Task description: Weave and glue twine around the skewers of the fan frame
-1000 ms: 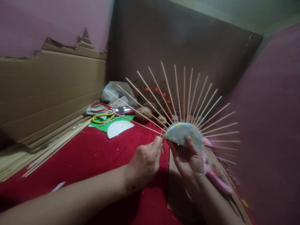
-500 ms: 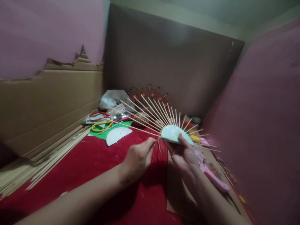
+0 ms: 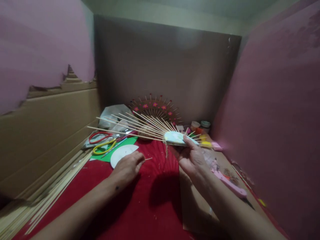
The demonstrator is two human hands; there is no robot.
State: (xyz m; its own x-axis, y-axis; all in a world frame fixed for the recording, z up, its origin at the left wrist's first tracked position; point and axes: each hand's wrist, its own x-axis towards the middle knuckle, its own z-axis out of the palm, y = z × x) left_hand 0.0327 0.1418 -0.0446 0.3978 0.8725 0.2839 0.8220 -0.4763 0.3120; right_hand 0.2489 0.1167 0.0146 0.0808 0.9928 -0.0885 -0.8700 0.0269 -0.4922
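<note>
My right hand [image 3: 193,159] holds a half-round fan piece [image 3: 176,137] with a pale flowered cover and several thin wooden sticks fanning out to the left, now lying almost flat above the red cloth [image 3: 140,200]. A short bit of twine hangs under it. My left hand [image 3: 127,166] is low over the red cloth, fingers pinched on a short thin stick [image 3: 148,159] that points right. A white half-circle of paper [image 3: 121,154] lies just beyond the left hand.
A finished fan with pink flowers [image 3: 155,107] leans on the back cardboard wall. Red and yellow scissors [image 3: 103,141] lie on green paper at left. Long bamboo sticks [image 3: 42,200] run along the left wall. A pink glue gun [image 3: 228,185] lies right; paint pots [image 3: 200,126] stand behind.
The fan piece has tipped from upright to nearly flat. My left hand let go of it, dropped left onto the cloth and now pinches a short stick. The view rose.
</note>
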